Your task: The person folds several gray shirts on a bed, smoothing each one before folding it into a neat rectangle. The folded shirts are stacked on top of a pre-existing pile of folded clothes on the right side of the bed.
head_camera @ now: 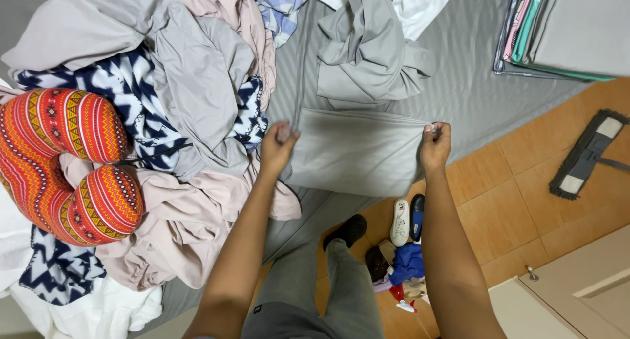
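Over the edge of the bed [459, 83], which is covered with a grey striped sheet, the person holds a folded grey cloth [357, 152] stretched flat between both hands. The left hand [277, 145] is closed on the upper left corner of the cloth, with the fingers curled around the edge. The right hand [434, 144] pinches the upper right corner between thumb and fingers. Both hands are well apart, so the cloth hangs straight and smooth below them; to my judgement this grip at two corners keeps the edges level and without wrinkles. The lower part of the cloth hangs free in front of the person's legs, near the side of the bed.

To the left lies a big heap of unfolded laundry [190, 83]: grey, pale pink, and a dark blue and white patterned piece, all mixed together. Beside it rests a neck pillow [65, 162] with an orange and red zigzag pattern. Behind the held cloth, another grey garment [367, 50] lies crumpled on the bed. At the far right corner of the bed is a neat stack of folded linens [564, 30], kept apart from the heap, probably so that finished pieces do not mix with the loose ones.

On the orange tiled floor [512, 201] I can see a flat mop [587, 155], some shoes [400, 222] and a small blue cloth [408, 260] near the person's feet.
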